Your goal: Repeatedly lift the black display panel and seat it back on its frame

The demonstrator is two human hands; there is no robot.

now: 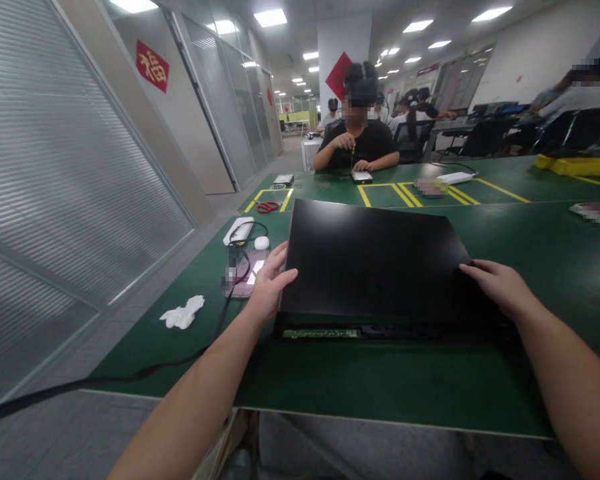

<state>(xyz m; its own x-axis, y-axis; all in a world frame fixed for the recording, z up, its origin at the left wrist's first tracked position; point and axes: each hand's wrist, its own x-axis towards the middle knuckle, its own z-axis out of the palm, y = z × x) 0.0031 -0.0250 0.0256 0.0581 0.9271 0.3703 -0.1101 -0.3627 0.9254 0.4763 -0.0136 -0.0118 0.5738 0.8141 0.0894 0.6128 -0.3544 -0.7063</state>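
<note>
A large flat black panel (375, 260) lies on the green table (380, 380). Its near edge is raised a little over a dark frame, where a strip of green circuit board (320, 333) shows. My left hand (270, 285) grips the panel's near left edge, fingers curled on it. My right hand (500, 287) rests on the panel's near right corner, fingers closed over the edge.
A phone (250, 272) with a black cable, a white mouse (261, 243) and a crumpled white cloth (183, 313) lie left of the panel. Red scissors (267, 207) sit farther back. A person across the table works on a small device (362, 177). A glass wall runs along the left.
</note>
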